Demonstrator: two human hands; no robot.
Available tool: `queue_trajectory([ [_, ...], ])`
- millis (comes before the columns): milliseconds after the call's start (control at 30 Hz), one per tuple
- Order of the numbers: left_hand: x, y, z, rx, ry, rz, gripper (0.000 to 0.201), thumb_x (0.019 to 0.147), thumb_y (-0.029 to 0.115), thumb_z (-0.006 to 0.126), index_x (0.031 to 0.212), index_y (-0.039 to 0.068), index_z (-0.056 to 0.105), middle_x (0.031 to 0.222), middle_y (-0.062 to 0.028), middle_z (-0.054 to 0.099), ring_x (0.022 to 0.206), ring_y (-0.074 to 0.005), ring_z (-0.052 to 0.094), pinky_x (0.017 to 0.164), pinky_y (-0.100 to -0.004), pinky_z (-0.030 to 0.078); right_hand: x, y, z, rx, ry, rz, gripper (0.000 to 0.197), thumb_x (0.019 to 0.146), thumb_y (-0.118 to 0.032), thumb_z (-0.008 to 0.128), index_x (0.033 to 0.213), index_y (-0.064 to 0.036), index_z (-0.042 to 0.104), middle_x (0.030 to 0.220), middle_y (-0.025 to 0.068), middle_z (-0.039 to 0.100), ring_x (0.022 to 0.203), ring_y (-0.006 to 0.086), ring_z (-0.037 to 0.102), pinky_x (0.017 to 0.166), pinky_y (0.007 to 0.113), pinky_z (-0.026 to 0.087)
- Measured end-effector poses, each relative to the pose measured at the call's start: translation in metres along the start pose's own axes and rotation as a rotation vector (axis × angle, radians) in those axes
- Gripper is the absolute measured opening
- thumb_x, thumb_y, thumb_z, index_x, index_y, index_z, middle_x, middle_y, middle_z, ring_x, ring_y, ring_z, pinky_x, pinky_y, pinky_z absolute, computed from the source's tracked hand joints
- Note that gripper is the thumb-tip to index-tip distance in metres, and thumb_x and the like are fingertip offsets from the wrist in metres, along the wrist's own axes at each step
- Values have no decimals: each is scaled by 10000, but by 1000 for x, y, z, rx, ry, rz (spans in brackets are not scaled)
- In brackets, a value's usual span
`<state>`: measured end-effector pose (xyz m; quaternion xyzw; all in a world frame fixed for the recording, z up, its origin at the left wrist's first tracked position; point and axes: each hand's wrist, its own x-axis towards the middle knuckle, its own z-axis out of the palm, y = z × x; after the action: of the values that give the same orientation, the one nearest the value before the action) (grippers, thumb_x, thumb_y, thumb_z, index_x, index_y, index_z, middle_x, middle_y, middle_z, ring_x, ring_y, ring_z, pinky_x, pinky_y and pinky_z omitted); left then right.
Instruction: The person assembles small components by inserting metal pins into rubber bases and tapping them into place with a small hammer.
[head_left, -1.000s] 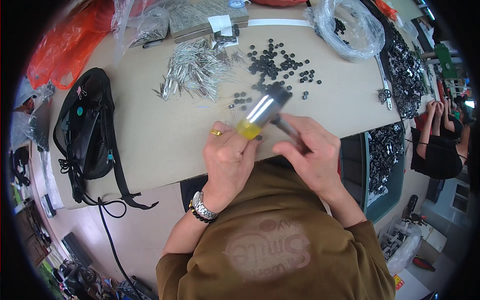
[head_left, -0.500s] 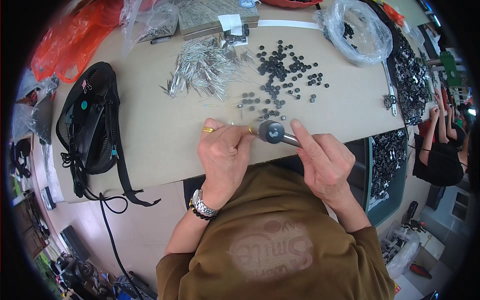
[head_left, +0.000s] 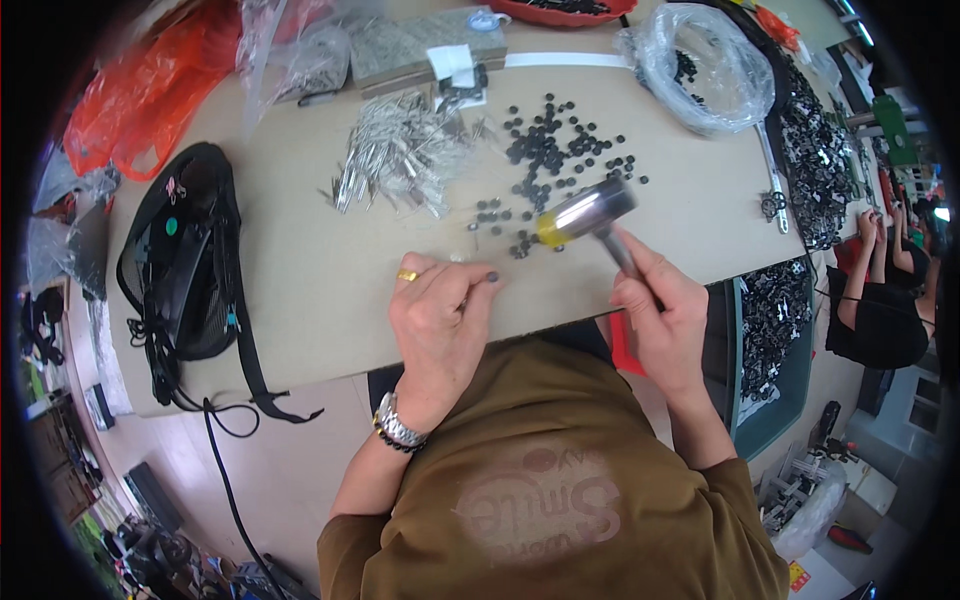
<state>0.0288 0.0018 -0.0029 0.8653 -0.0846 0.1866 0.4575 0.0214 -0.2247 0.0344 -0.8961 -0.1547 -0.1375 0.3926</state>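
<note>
Raised above the table, a hammer [head_left: 592, 210] with a metal head and a yellow striking face is gripped by its handle in my right hand [head_left: 665, 315]. My left hand [head_left: 440, 320] is closed near the table's front edge, its fingertips pinching a small piece whose round dark cap [head_left: 492, 277] shows at the tips. The rest of that piece is hidden by the fingers. Beyond my left hand lies a heap of thin silvery metal pins [head_left: 400, 150]. Scattered to the right of it are many small round black caps [head_left: 545, 145], with several nearer ones by the hammer.
On the left of the table lies a black mesh bag [head_left: 185, 255] with straps. Red plastic bags [head_left: 150, 90], a grey stone block [head_left: 425, 45] and a clear plastic bag [head_left: 705, 70] line the back. Scissors [head_left: 773, 205] and a bin of black parts [head_left: 775, 330] are on the right.
The hammer head has swung up and to the right, away from my left fingertips, and turned. My left hand stays nearly in place, its dark cap now exposed.
</note>
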Motion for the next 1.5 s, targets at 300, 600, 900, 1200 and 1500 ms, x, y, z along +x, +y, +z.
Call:
queue_trajectory([
  [300,130,8,-17,183,-230,25,143,908,148,695,937,11,667,755,-151,694,656,-311,666,620,-401,502,13,20,-12,749,70,791,312,1016,-89,561,1312,7,570,812,-6,560,515,38,439,457,209,344],
  [600,284,51,10,83,-45,112,349,909,183,723,1122,-89,675,844,-163,745,764,-212,715,709,-340,548,26,14,-4,673,45,789,240,952,-66,610,1188,-23,617,731,-17,563,538,62,493,476,259,401],
  [900,135,32,-14,-197,129,-31,226,916,82,749,1111,-12,687,802,18,654,736,-17,539,671,-186,424,55,25,2,-198,-86,316,175,834,-124,747,972,-32,691,910,170,632,811,397,653,731,473,526],
  [1200,1,29,-21,-451,202,-341,141,937,-33,682,1059,-7,617,816,25,631,700,-8,513,649,-166,399,63,25,21,-342,-147,263,196,859,-172,745,930,-24,638,966,143,614,829,417,661,726,516,529],
  [1500,-14,32,9,-582,-248,-497,223,940,-12,703,1156,-40,655,873,-34,706,587,-20,544,476,-182,419,52,29,21,-295,-144,283,178,859,-150,739,917,-15,638,957,169,608,819,437,642,717,513,520],
])
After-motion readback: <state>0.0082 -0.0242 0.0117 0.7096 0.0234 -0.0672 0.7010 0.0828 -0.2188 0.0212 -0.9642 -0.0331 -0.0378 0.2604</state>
